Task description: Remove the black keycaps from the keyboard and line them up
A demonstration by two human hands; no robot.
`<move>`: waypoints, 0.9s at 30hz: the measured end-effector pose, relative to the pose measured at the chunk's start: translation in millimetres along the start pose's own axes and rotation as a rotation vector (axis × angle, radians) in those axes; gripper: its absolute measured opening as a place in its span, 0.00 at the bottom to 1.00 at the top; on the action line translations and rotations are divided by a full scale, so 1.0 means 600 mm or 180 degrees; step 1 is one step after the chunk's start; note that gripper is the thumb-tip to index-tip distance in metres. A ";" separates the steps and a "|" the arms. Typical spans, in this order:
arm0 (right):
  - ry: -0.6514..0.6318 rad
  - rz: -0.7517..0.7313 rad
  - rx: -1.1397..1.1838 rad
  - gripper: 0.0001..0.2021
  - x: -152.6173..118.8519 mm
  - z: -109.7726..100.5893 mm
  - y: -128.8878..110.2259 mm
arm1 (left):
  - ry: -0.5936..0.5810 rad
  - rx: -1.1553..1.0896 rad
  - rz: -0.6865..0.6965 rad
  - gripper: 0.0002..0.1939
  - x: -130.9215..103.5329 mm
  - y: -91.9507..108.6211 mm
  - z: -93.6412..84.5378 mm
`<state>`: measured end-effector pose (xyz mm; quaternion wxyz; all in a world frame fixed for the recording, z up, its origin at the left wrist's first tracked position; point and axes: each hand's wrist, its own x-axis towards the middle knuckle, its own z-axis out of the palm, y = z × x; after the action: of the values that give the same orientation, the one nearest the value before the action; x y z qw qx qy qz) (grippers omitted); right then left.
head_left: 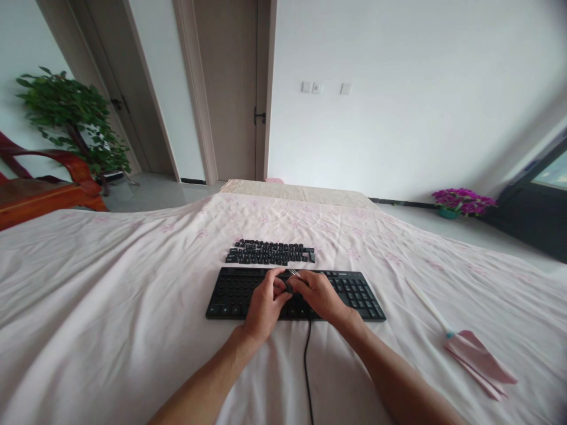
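Note:
A black keyboard lies on the cloth, its left and middle part stripped of many keycaps while the number pad on the right still has them. Over its middle, my left hand is closed, thumb and fingers pinching a small black piece that looks like a keycap. My right hand meets it there, closed round a thin, two-pronged metal tool. Fingers hide most of the tool and its far end. Just beyond the keyboard, loose black keycaps sit in rows.
A pale floral cloth with folds covers the surface. The keyboard's black cable runs toward me. To the right lies a white stick with a pink flap. A wooden chair, a plant and purple flowers stand beyond.

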<state>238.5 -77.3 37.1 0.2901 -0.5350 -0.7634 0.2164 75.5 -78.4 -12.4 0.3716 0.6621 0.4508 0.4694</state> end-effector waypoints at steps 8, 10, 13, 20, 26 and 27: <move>-0.0213 0.0109 -0.0623 0.06 0.011 0.000 -0.011 | 0.0004 0.0062 -0.0040 0.28 -0.001 0.008 -0.001; -0.0201 -0.0001 -0.0838 0.06 0.010 -0.003 -0.015 | 0.0000 0.0119 -0.0035 0.29 0.000 0.011 -0.001; -0.0282 -0.0090 -0.0953 0.07 0.015 -0.008 -0.010 | -0.0009 0.0066 -0.0077 0.30 0.001 0.012 0.000; 0.0157 0.0733 -0.0849 0.08 0.080 -0.020 0.051 | 0.0016 0.0053 -0.0091 0.27 0.003 0.002 -0.003; 0.0153 0.0932 -0.1177 0.08 0.115 -0.004 0.074 | -0.0093 0.0212 0.0036 0.20 0.002 0.000 -0.004; 0.0147 0.0944 -0.1225 0.09 0.117 -0.002 0.074 | -0.0099 0.0226 0.0039 0.20 0.002 0.001 -0.005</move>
<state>251.7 3.8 24.3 0.1652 -0.6914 -0.6969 0.0949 73.2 -77.3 -10.7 0.3520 0.6848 0.4573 0.4451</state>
